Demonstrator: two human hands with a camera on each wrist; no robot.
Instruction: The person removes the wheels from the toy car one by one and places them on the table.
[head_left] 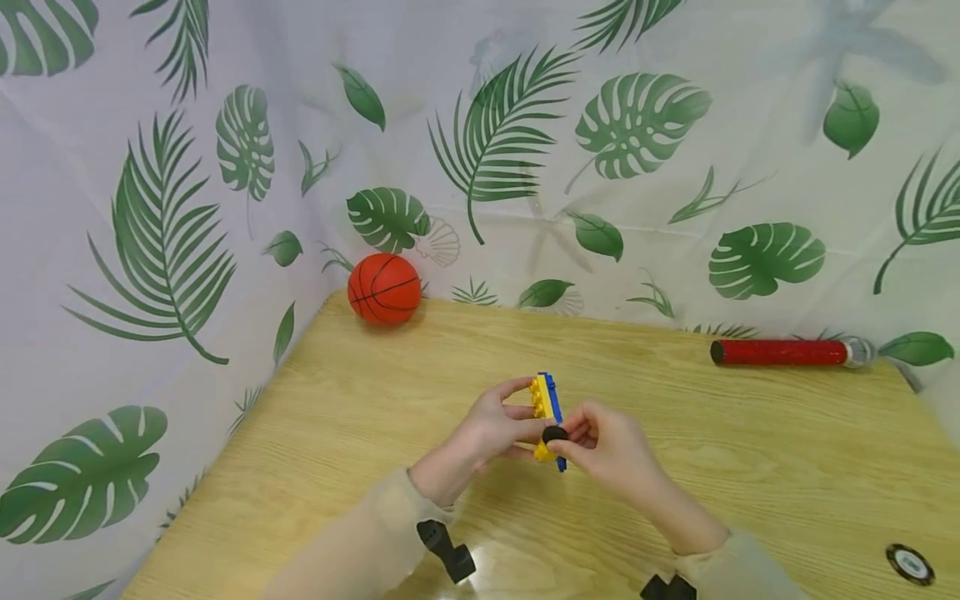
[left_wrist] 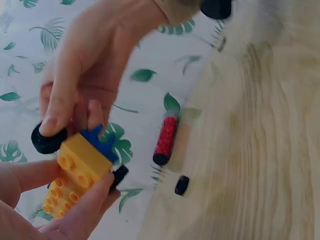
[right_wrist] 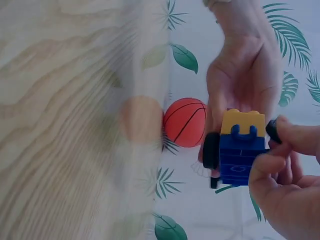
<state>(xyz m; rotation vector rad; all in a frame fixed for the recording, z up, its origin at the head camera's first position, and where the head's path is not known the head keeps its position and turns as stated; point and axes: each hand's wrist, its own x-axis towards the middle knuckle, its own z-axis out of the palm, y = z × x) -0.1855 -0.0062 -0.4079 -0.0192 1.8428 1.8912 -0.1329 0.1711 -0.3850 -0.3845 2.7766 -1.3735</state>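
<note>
A toy car of yellow and blue building blocks [head_left: 542, 396] is held in my left hand [head_left: 491, 429], whose fingers grip its sides above the table. Yellow studded bricks [left_wrist: 82, 162] sit on a blue base [right_wrist: 242, 159]. Another black wheel [right_wrist: 211, 150] is on one side of the base. With thumb and fingers, my right hand [head_left: 611, 446] pinches a black toy wheel [left_wrist: 49, 138] at the car's opposite side. Whether this wheel is fitted on its axle cannot be told.
On the wooden table [head_left: 360, 400], a black wheel with a white centre [head_left: 910, 564] lies at the near right. A red basketball [head_left: 385, 289] rests in the back left corner. Along the back right lies a red cylinder with a grey end [head_left: 783, 352]. Leaf-printed cloth [head_left: 495, 167] hangs behind.
</note>
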